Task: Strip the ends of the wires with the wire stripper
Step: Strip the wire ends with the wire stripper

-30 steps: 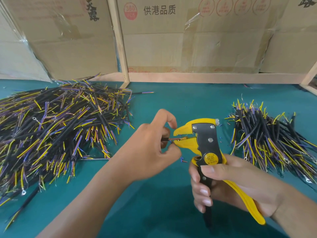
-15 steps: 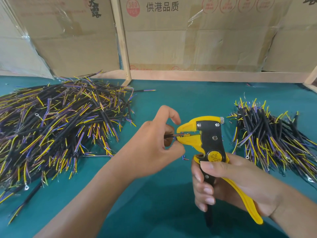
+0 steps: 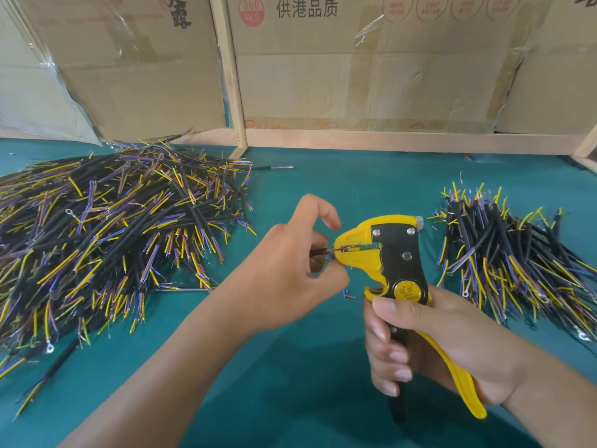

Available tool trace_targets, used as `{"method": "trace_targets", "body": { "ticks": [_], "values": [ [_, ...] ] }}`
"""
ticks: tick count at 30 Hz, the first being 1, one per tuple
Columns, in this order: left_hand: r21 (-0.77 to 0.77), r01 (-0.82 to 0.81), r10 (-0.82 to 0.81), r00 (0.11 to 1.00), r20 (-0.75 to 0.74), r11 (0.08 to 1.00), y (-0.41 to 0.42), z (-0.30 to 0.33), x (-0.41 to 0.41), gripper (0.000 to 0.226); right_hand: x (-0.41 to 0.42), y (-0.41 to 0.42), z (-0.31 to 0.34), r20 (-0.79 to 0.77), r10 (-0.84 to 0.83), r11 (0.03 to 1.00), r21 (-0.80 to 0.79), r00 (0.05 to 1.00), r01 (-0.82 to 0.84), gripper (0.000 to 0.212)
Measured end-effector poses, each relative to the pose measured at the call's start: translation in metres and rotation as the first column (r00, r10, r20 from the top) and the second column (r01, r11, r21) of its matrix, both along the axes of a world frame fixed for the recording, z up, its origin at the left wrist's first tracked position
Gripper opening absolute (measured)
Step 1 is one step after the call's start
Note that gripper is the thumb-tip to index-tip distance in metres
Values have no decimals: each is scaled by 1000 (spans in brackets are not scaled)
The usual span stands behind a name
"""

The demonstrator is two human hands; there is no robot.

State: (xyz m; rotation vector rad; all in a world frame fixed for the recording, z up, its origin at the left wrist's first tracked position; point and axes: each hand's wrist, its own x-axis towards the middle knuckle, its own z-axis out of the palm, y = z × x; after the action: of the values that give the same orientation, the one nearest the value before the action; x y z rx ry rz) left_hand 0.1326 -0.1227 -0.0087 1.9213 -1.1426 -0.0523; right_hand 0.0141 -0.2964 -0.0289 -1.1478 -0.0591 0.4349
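Left hand (image 3: 284, 263) pinches a thin black wire (image 3: 319, 252), its tip fed into the yellow plastic jaws of the wire stripper (image 3: 392, 257). Right hand (image 3: 429, 347) curled around the stripper's handles, above the teal table (image 3: 371, 176). Spiky wire piles left (image 3: 106, 227) and right (image 3: 504, 250).

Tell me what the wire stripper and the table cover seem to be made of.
Wire stripper: the yellow beak and handle look like glossy moulded plastic; the black plate with bright rivets looks like painted or coated metal, though plastic is possible. Table cover: matte teal, without glare, probably a rubber or vinyl mat; fabric cannot be ruled out.
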Motion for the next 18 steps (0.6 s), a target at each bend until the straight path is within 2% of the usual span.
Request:
{"method": "trace_targets", "body": {
  "ticks": [10, 14, 18],
  "values": [
    [11, 3, -3, 1000, 29, 1000, 1, 0, 1, 33, -3, 4, 4, -11, -51, 996, -67, 999, 51, 51],
    [48, -15, 11, 996, 86, 999, 2, -2, 3, 32, -3, 7, 5, -25, -170, 974, -158, 985, 164, 61],
    [91, -47, 35, 990, 137, 995, 3, -2, 7, 29, -2, 9, 6, -46, -209, 964, -178, 977, 198, 53]
  ]
}}
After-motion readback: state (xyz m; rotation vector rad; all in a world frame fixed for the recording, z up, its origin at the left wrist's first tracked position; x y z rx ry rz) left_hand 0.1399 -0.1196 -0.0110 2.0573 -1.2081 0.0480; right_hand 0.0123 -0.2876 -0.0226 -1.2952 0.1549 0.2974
